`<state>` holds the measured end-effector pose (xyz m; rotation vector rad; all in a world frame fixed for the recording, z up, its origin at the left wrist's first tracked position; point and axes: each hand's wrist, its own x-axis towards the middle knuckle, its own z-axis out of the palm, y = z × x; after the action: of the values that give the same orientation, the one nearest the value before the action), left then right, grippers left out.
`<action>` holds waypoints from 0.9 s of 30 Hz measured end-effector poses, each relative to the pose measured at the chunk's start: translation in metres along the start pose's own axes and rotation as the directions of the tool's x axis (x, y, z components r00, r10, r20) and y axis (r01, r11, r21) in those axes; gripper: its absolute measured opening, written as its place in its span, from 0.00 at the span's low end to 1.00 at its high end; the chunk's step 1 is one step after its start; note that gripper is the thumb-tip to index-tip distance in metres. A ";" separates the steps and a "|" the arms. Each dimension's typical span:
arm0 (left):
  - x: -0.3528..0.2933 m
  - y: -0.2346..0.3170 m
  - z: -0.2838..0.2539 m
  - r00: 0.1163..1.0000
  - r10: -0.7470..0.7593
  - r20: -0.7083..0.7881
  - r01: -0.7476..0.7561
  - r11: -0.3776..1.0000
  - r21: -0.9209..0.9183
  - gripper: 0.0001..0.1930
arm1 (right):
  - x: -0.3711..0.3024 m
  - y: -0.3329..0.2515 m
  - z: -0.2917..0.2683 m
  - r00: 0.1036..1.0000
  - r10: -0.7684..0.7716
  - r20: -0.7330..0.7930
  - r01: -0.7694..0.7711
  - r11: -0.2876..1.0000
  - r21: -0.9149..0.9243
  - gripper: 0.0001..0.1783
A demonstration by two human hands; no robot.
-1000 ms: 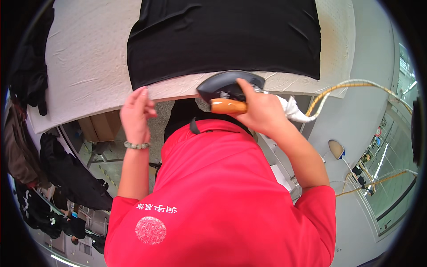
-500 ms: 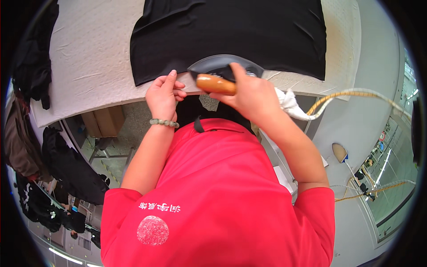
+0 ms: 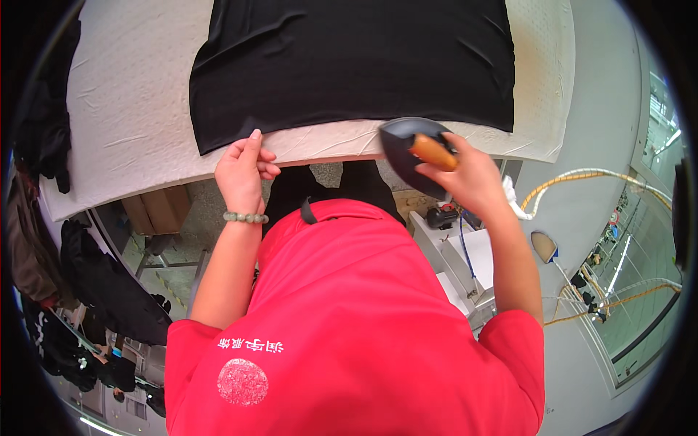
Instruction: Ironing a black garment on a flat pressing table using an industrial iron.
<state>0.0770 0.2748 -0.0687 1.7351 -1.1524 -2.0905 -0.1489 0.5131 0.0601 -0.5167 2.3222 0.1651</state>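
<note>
My right hand grips the wooden handle of a dark steam iron. The iron is tilted at the table's near edge, its body partly beyond that edge, close to the hem of a black cloth. That cloth lies spread on the padded table, with a few creases at its upper left and right. My left hand, with a beaded bracelet at the wrist, is at the cloth's near left edge. Its thumb tip meets the hem, while the other fingers are loosely curled, apart from the thumb, with nothing visible between them.
The pale padded ironing table has a curved near edge. A white and yellow hose runs off to the right from behind my right wrist. Dark garments hang at the left. A cardboard box stands under the table, white equipment below the iron.
The iron has moved right and toward me, off the cloth's hem, and has turned in my right hand. My left hand appears slightly left and lower, as does the cloth.
</note>
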 end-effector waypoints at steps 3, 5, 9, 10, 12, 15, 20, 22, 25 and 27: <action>-0.014 -0.001 0.010 0.999 0.033 0.043 -0.035 0.997 0.068 0.10 | 0.011 0.040 -0.003 0.988 0.042 -0.151 -0.014 0.983 0.182 0.37; -0.025 -0.006 0.030 0.889 0.411 0.200 -0.456 0.831 0.319 0.09 | 0.019 0.054 -0.004 0.942 0.156 -0.298 -0.052 0.943 0.329 0.35; -0.029 -0.018 0.090 0.375 0.652 0.659 -0.911 0.126 0.392 0.19 | 0.040 0.054 -0.001 0.921 0.043 -0.386 0.023 0.986 0.164 0.35; -0.028 -0.022 0.107 0.359 0.605 0.710 -0.918 0.092 0.386 0.23 | 0.042 0.053 0.000 0.928 0.020 -0.371 0.049 0.984 0.174 0.35; -0.030 -0.031 0.133 0.337 0.586 0.737 -0.911 0.005 0.413 0.25 | 0.046 0.053 0.002 0.958 -0.091 -0.271 0.096 0.995 0.005 0.33; -0.038 -0.044 0.153 0.377 0.496 0.782 -0.862 -0.121 0.492 0.30 | 0.048 0.068 0.003 0.969 -0.167 -0.182 0.153 0.984 -0.088 0.33; -0.044 -0.059 0.150 0.406 0.424 0.809 -0.781 -0.298 0.549 0.35 | 0.050 0.128 -0.001 0.975 -0.162 -0.155 0.147 0.983 -0.107 0.33; -0.043 -0.065 0.149 0.406 0.427 0.808 -0.762 -0.330 0.557 0.34 | 0.050 0.160 -0.007 0.973 -0.147 -0.178 0.130 0.986 -0.103 0.33; -0.048 -0.075 0.151 0.404 0.466 0.787 -0.744 -0.333 0.579 0.33 | 0.047 0.207 -0.017 0.966 -0.139 -0.219 0.148 0.989 0.027 0.34; -0.055 -0.082 0.156 0.412 0.477 0.777 -0.730 -0.337 0.594 0.33 | 0.047 0.229 -0.025 0.968 -0.112 -0.226 0.137 0.986 0.099 0.34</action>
<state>-0.0207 0.4311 -0.0792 0.3449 -3.0250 -0.5179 -0.2898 0.7001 0.0380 -0.6494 2.4866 -0.0893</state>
